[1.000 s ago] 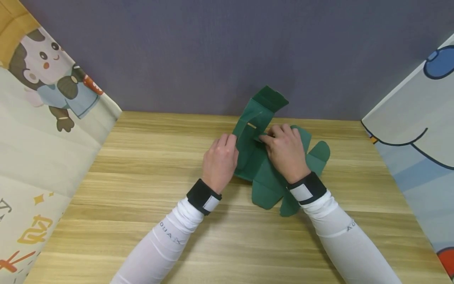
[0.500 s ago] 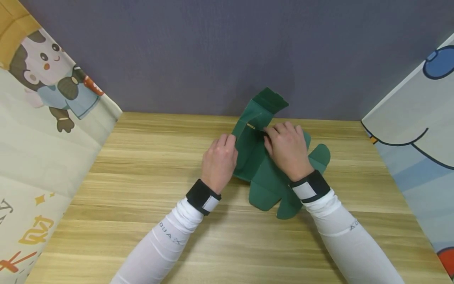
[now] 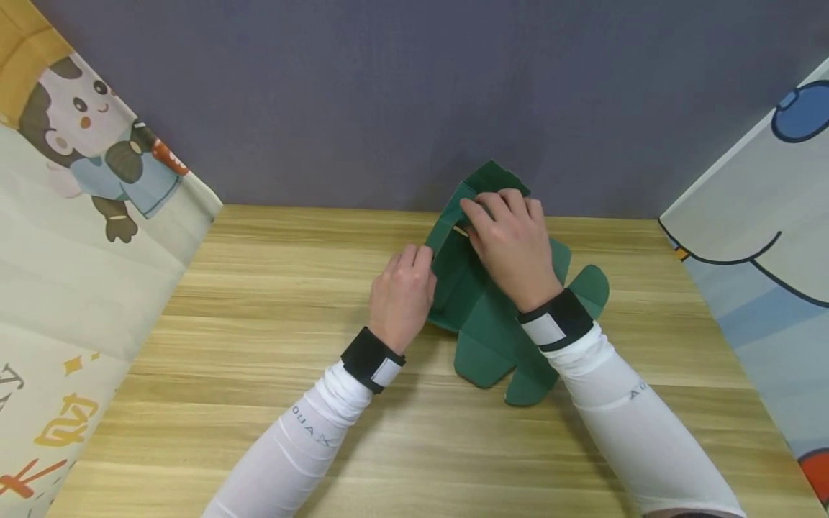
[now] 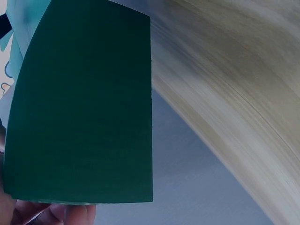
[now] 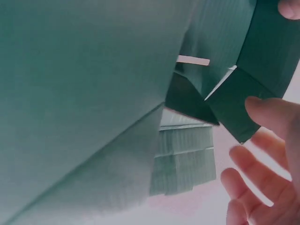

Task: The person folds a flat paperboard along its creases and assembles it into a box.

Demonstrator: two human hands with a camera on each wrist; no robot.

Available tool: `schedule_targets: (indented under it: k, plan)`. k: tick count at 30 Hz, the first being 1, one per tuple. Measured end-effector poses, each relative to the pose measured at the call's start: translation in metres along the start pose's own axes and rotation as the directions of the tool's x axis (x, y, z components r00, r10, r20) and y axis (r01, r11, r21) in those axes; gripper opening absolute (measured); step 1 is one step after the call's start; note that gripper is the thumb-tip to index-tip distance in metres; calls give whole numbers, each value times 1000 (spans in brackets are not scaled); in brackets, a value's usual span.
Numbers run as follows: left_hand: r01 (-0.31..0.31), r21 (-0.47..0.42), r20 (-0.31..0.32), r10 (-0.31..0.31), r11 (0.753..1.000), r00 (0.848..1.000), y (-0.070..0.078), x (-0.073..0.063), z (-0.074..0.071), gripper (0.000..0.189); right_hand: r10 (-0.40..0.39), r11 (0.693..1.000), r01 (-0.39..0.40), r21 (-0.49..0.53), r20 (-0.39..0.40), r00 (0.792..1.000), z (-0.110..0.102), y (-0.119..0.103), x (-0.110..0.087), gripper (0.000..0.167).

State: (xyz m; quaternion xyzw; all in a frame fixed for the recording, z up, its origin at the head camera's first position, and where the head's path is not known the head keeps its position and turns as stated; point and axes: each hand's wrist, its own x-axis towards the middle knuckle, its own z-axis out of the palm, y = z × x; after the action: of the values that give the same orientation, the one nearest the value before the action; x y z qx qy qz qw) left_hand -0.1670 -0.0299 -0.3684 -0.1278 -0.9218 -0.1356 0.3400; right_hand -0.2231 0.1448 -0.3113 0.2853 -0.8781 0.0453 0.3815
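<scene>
A partly folded green cardboard box point(image 3: 488, 327) lies on the table, its flaps spread to the right and front. My left hand point(image 3: 403, 291) grips the upper edge of its raised left wall, whose outer face shows as a dark green panel point(image 4: 84, 108) in the left wrist view. At the far end, my right hand point(image 3: 514, 248) pinches a small corner flap point(image 5: 236, 103) between thumb and index finger, the other fingers loosely bent below. Beside that flap a narrow slot point(image 5: 194, 60) shows in the end wall. The right hand covers part of the box's middle in the head view.
The wood-grain table point(image 3: 272, 324) reaches back to a grey-blue wall point(image 3: 363, 108). Printed cartoon sheets stand on both sides, the left sheet point(image 3: 39, 288) and the right sheet point(image 3: 745, 237). Rounded flaps point(image 3: 591, 286) jut out at the box's right.
My right hand has moved up and to the left, from the box's inner side to the corner flap at the far end. My left hand keeps its grip in the same place.
</scene>
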Motion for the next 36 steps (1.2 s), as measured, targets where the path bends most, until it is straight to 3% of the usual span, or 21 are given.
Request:
schedule_targets:
  k: [7, 13, 17, 23, 25, 33, 36]
  plan:
    - [4, 2, -9, -4, 1000, 1000, 1, 3, 2, 12, -4, 1000, 3, 11, 46, 999, 5, 0, 3, 17]
    - [2, 12, -12, -2, 1000, 1000, 2, 6, 5, 11, 50, 989, -66, 134, 121, 991, 10, -2, -2, 16]
    - [-3, 23, -10, 3, 1000, 1000, 3, 7, 6, 10, 112, 962, -148, 230, 163, 980, 13, -4, -5, 18]
    - [-6, 32, -10, 6, 999, 1000, 5, 8, 7, 10, 198, 889, -267, 373, 214, 957, 18, -6, -9, 19]
    - [-8, 33, -13, 8, 999, 1000, 6, 8, 7, 10, 209, 877, -281, 391, 217, 954, 18, -6, -9, 19]
    - [2, 36, -25, -1, 999, 1000, 4, 7, 7, 10, 147, 922, -203, 330, 187, 971, 18, 1, -10, 18]
    - [3, 37, -26, -2, 999, 1000, 2, 7, 8, 12, 129, 925, -185, 332, 184, 974, 16, 5, -10, 20]
